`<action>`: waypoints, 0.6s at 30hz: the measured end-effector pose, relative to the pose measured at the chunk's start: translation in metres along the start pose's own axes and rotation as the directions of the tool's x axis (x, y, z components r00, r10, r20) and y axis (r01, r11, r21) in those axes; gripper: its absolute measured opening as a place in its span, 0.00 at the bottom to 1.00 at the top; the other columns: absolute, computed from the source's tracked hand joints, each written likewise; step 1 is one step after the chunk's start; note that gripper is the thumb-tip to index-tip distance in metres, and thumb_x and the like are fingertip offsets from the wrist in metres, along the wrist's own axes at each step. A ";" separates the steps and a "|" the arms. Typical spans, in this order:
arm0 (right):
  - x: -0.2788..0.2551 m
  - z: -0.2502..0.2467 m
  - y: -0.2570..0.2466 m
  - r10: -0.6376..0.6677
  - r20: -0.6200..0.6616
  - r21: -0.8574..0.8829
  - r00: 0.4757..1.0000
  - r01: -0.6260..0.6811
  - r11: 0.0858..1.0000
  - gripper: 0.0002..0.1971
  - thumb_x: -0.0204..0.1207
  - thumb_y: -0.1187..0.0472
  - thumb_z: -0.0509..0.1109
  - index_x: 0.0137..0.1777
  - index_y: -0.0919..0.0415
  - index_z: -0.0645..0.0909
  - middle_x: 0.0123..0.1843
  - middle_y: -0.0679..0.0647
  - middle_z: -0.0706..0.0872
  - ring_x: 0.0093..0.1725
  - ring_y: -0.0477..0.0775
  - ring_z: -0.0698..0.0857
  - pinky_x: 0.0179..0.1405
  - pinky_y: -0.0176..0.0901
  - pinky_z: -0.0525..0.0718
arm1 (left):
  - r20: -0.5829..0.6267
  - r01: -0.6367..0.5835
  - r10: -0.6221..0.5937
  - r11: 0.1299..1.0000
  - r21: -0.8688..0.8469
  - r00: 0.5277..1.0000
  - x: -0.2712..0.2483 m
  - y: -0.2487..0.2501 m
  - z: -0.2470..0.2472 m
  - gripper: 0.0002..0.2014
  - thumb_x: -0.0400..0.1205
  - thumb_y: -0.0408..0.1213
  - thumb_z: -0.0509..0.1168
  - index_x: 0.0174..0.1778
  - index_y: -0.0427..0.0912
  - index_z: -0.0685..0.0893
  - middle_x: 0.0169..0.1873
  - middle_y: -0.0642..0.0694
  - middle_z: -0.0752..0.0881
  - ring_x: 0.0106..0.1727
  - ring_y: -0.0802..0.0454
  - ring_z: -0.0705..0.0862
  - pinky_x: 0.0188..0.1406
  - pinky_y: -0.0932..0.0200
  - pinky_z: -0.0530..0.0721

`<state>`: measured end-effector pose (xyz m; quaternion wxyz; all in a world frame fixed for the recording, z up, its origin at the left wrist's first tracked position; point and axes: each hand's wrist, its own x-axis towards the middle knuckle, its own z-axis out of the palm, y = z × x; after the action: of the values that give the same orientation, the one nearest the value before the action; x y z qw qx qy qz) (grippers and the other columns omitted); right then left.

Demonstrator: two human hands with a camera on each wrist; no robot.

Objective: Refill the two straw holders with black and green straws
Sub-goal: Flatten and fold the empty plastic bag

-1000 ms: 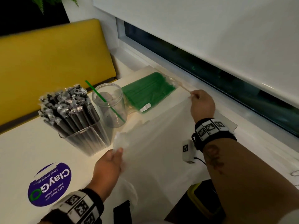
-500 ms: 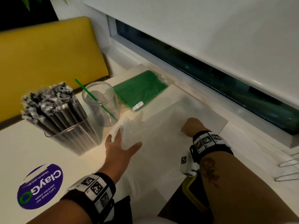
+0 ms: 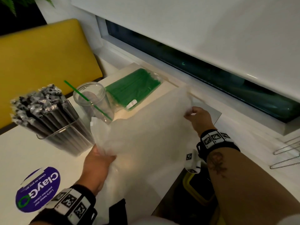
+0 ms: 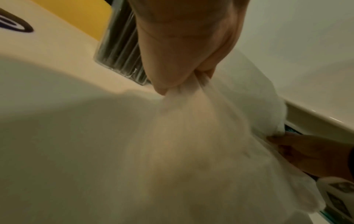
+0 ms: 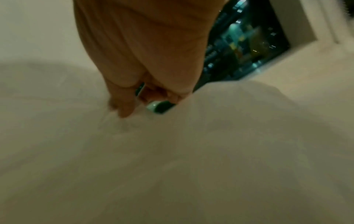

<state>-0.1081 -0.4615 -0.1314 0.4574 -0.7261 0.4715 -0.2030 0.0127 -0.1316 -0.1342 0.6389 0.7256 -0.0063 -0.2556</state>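
My left hand (image 3: 97, 161) and right hand (image 3: 197, 116) each pinch the clear plastic bag (image 3: 146, 135) over the counter's (image 3: 24, 151) right edge

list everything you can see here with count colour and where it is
black straws: many, black with silvery wrapped tips, standing in the square holder
square holder: one, clear, table left
round holder: one, clear, right of the square holder
loose green straw: one, green, leaning in the round holder
pack of green straws: one, green in clear wrap, lying flat behind the round holder
plastic bag: one, clear and empty-looking, stretched over the table between both hands
sticker: one, purple, table near left
table: one, white
seat back: one, yellow, behind table
wire hangers: silvery, count unclear, far right
left hand: grips the bag's near end
right hand: pinches the bag's far edge
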 end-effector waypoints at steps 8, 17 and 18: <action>-0.005 0.001 -0.023 0.219 0.219 0.730 0.951 -0.308 0.609 0.13 0.78 0.77 0.57 0.37 0.64 0.79 0.44 0.61 0.85 0.45 0.62 0.84 0.41 0.46 0.87 | 0.408 -0.772 0.706 0.315 0.552 0.579 0.015 -0.011 -0.031 0.17 0.68 0.27 0.62 0.41 0.55 0.85 0.48 0.63 0.85 0.51 0.53 0.83 0.54 0.55 0.75; -0.051 -0.008 -0.114 -0.343 -0.358 0.026 0.868 0.377 0.926 0.19 0.87 0.56 0.59 0.73 0.60 0.79 0.69 0.57 0.84 0.67 0.52 0.82 0.69 0.40 0.76 | 0.397 -0.463 0.258 0.293 0.836 0.880 0.016 -0.021 -0.029 0.21 0.80 0.31 0.67 0.71 0.45 0.82 0.73 0.48 0.72 0.78 0.46 0.68 0.68 0.59 0.67; -0.069 -0.004 -0.133 -0.535 -0.211 -0.154 0.818 0.513 0.845 0.18 0.86 0.57 0.60 0.74 0.57 0.79 0.69 0.56 0.85 0.63 0.48 0.82 0.70 0.34 0.74 | 0.374 -0.437 0.242 0.316 0.842 0.895 0.015 -0.019 -0.027 0.22 0.81 0.34 0.66 0.73 0.48 0.79 0.69 0.53 0.71 0.76 0.48 0.68 0.66 0.60 0.66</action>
<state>-0.0777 -0.3848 -0.0057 0.2887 -0.8167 0.3150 -0.3878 0.0300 -0.1081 -0.1558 0.1723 0.9094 -0.3545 -0.1329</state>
